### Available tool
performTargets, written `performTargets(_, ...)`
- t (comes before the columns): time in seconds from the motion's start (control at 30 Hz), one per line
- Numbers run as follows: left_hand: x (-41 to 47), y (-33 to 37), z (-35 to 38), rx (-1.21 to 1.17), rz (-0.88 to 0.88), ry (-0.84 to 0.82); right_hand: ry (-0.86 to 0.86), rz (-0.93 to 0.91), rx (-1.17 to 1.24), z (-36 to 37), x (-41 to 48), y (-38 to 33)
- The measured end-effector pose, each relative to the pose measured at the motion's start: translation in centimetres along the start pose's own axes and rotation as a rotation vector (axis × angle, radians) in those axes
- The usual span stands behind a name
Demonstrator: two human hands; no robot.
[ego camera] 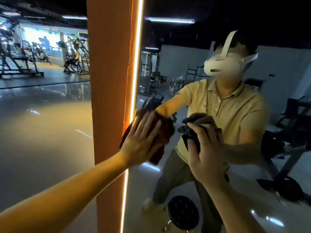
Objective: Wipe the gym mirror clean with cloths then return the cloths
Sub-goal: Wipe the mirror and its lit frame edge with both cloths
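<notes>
Your left hand [143,140] is flat, fingers spread, pressing the brown cloth [164,132] on the mirror [185,68] right beside its lit edge strip [137,64]. Your right hand [207,148] has its fingers curled round the dark cloth [190,134], up at the glass.

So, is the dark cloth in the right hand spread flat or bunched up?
Bunched up: the right hand grips the dark grey cloth in a wad, folds bulging out above it.

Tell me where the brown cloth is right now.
Head view, left of centre: the brown cloth is pressed against the mirror under the left hand, right beside the lit edge strip.
</notes>
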State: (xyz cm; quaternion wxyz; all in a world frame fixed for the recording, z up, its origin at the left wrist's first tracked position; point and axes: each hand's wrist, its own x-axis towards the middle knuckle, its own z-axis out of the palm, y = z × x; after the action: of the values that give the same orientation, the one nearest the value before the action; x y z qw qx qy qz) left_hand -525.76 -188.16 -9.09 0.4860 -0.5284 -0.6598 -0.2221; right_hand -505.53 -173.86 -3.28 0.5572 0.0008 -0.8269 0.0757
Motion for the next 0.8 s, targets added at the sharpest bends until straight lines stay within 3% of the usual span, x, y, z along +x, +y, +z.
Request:
performTargets(0.13,12.5,2.3,-1.9,-0.144,-0.245,0.239,0.099,0.109,0.186,-0.3,0.9,-0.6)
performTargets(0.23,12.9,4.9,-0.1,-0.143,-0.133,0.276,0.184,0.166,0.295,-0.3,0.8,-0.6)
performTargets(0.5,-5.3,0.7,4.2,0.153,0.270,-0.076,-0.013,0.020,-0.011,0.5,-2.7,0.0)
performTargets(0.67,-3.9,-3.8,1.0,0.213,0.509,-0.225,-0.026,0.060,0.053,-0.9,-1.9,-0.6)
performTargets(0.73,1.5,-4.5,-0.8,0.186,0.432,-0.133,-0.009,0.102,0.105,-1.0,-0.7,-1.0)
performTargets(0.8,7.1,-4.4,-2.1,0.072,0.160,0.031,0.015,0.119,0.164,-0.8,0.4,-1.5)
